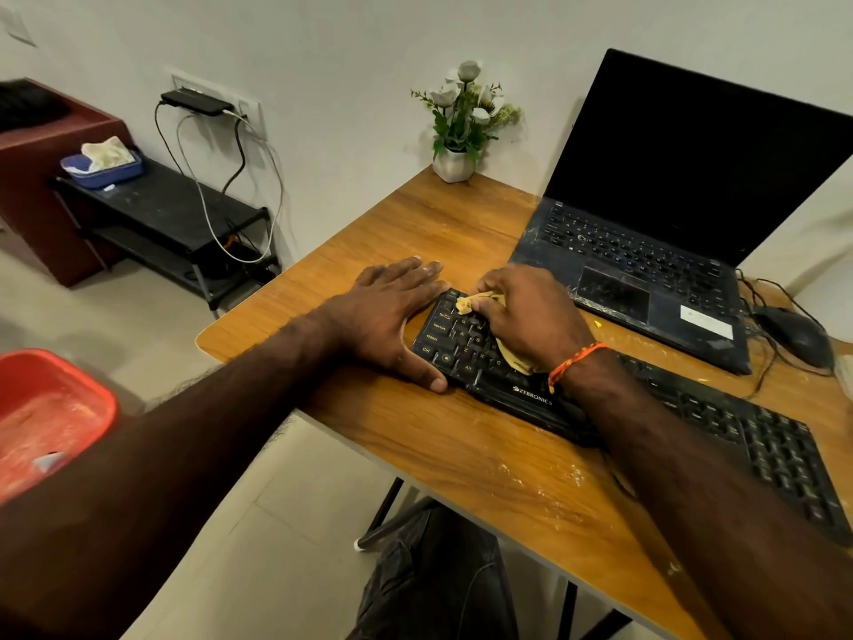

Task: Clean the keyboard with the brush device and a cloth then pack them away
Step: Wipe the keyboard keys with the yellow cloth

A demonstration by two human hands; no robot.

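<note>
Keyboard (669,399) on tabletop (461,455), along near edge. Left hand (392,316) flat at keyboard's left end. Right hand (526,311) on keys just beside it, cloth (471,302) under fingers. Laptop (646,270) behind keyboard; mouse (794,334) right of laptop. Flower pot (454,164) at tabletop's far corner by wall. Rack (161,210) left of tabletop, tray (101,170) on its top shelf.
</note>
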